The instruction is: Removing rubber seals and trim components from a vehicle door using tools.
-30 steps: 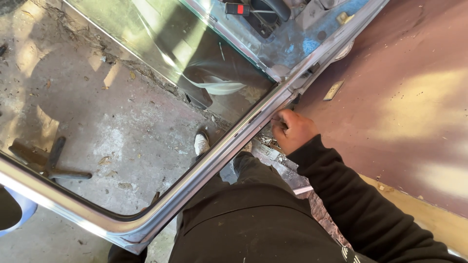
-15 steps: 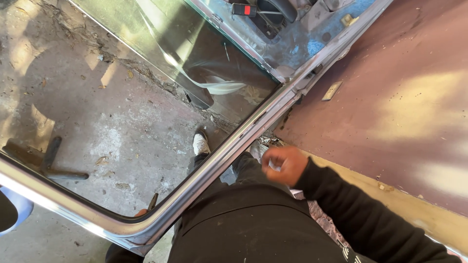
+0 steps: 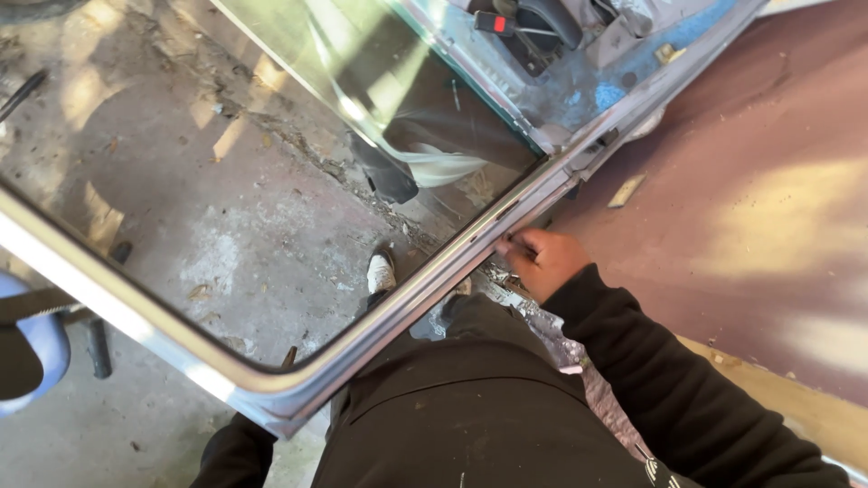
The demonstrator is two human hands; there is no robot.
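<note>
An open car door with a silver window frame [image 3: 434,280] and its glass pane [image 3: 226,181] slants across the view. My right hand [image 3: 542,258], in a black sleeve, rests its fingertips on the inner edge of the frame just below the door's rear corner; whether it pinches anything small I cannot tell. My left hand is hidden: only a black sleeve [image 3: 231,452] shows under the frame's lower corner. My shoe [image 3: 382,271] shows through the glass on the concrete.
The maroon door panel [image 3: 741,208] fills the right side. Cracked concrete ground [image 3: 181,235] with debris lies behind the glass. A blue seat [image 3: 27,352] stands at the left edge. The car's blue interior with a seat-belt buckle [image 3: 493,23] is at the top.
My right hand dropped down away from the frame half a second ago and has now come back up to its edge. The view shifted slightly.
</note>
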